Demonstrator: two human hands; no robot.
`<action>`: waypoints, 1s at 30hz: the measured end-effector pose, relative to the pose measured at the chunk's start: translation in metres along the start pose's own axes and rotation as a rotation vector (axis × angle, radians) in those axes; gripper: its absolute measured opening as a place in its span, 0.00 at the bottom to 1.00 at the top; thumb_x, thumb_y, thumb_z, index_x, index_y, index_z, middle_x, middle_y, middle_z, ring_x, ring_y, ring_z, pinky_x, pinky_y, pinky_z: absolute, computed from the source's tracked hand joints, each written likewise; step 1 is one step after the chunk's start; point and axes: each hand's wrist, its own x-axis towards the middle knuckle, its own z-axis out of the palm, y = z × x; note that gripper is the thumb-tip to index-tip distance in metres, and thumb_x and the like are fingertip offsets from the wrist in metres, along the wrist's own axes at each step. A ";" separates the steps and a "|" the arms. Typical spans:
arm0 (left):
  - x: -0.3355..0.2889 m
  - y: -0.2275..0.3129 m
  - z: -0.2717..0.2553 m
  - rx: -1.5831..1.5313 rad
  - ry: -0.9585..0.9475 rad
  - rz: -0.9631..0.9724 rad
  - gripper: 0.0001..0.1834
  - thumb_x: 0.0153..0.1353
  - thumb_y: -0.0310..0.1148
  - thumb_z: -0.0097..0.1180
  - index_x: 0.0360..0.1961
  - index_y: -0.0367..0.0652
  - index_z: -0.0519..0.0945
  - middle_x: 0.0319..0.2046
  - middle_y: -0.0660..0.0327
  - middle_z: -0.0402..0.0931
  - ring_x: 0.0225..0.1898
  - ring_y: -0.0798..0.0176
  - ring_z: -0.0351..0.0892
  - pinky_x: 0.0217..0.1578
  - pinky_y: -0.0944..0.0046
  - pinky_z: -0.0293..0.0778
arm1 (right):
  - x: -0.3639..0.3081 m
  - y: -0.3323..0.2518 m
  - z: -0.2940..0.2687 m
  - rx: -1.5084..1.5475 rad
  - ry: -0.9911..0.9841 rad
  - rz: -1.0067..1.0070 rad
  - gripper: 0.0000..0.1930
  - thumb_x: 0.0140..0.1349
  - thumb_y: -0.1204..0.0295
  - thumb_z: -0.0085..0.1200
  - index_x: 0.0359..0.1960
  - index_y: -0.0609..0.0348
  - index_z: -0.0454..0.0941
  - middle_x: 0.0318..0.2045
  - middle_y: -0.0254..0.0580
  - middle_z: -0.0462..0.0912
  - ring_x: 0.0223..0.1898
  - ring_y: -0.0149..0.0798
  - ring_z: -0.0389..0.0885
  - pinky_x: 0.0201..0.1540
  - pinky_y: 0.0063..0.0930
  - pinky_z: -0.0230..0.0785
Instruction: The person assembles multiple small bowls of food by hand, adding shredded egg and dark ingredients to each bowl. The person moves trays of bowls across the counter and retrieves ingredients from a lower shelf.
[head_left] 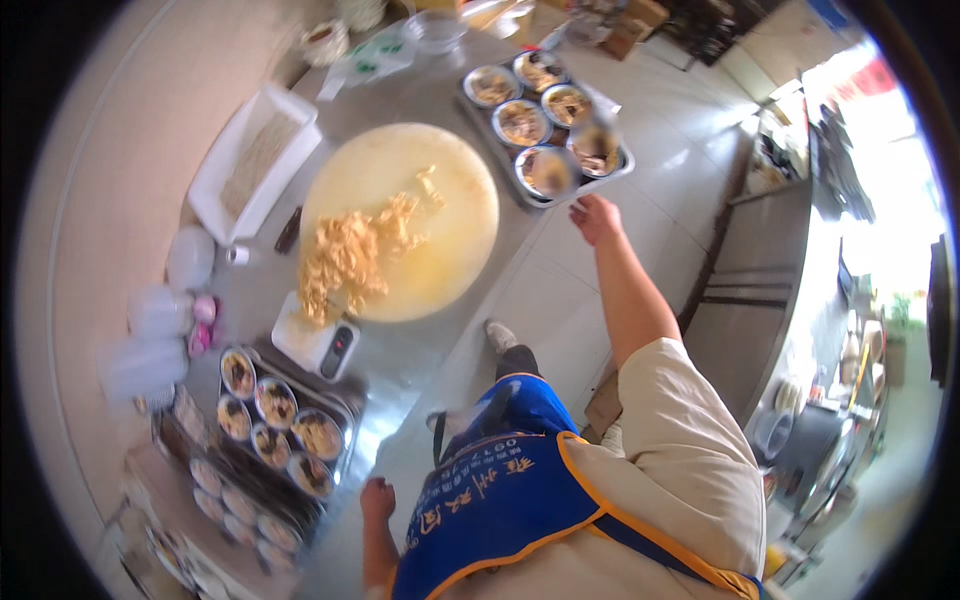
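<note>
My right hand [597, 218] reaches forward to the near corner of a metal tray [543, 202], its fingers curled at the rim. Several round foil-coloured bowls [522, 122] stand in this tray, filled with pale and dark pieces of food. Part of the tray juts past the table's right edge. Low at the left, my left hand [378, 498] hangs in a loose fist beside the table, with nothing visible in it. Left of the tray lies a big round cutting board [460, 205], and a heap of yellowish, strip-like food [345, 255] is spread over it.
A white scale [305, 335] sits by the board on the steel table [420, 345]. A second tray of filled bowls [275, 402] is nearer, with more bowls [240, 505] below it. A white tub [255, 165] stands along the wall. Steel counters [755, 260] line the right.
</note>
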 end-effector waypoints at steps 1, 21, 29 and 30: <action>0.000 0.015 0.000 0.006 -0.106 -0.096 0.17 0.62 0.40 0.58 0.47 0.40 0.84 0.46 0.47 0.85 0.51 0.42 0.83 0.54 0.48 0.77 | 0.019 -0.005 0.004 0.068 -0.056 0.015 0.06 0.66 0.76 0.55 0.43 0.62 0.76 0.37 0.45 0.78 0.32 0.44 0.80 0.34 0.35 0.78; -0.071 0.046 0.112 -0.378 -0.095 -0.401 0.17 0.65 0.41 0.58 0.48 0.42 0.85 0.47 0.50 0.85 0.52 0.44 0.82 0.57 0.49 0.76 | -0.001 -0.125 -0.028 -0.174 -0.236 -0.061 0.20 0.65 0.75 0.48 0.58 0.68 0.78 0.58 0.52 0.81 0.60 0.50 0.79 0.62 0.47 0.76; -0.114 -0.003 0.191 -0.505 -0.047 -0.418 0.19 0.63 0.42 0.57 0.48 0.42 0.87 0.50 0.48 0.85 0.54 0.45 0.83 0.57 0.51 0.77 | -0.198 -0.024 0.086 -0.281 -0.439 -0.021 0.21 0.62 0.75 0.49 0.57 0.65 0.77 0.57 0.48 0.81 0.59 0.51 0.80 0.66 0.52 0.72; -0.118 -0.009 0.196 -0.538 -0.026 -0.427 0.19 0.63 0.42 0.57 0.48 0.41 0.87 0.50 0.48 0.84 0.54 0.45 0.82 0.57 0.51 0.77 | -0.212 0.001 0.096 -0.272 -0.429 0.035 0.20 0.62 0.75 0.49 0.56 0.63 0.77 0.56 0.46 0.81 0.59 0.49 0.80 0.65 0.52 0.72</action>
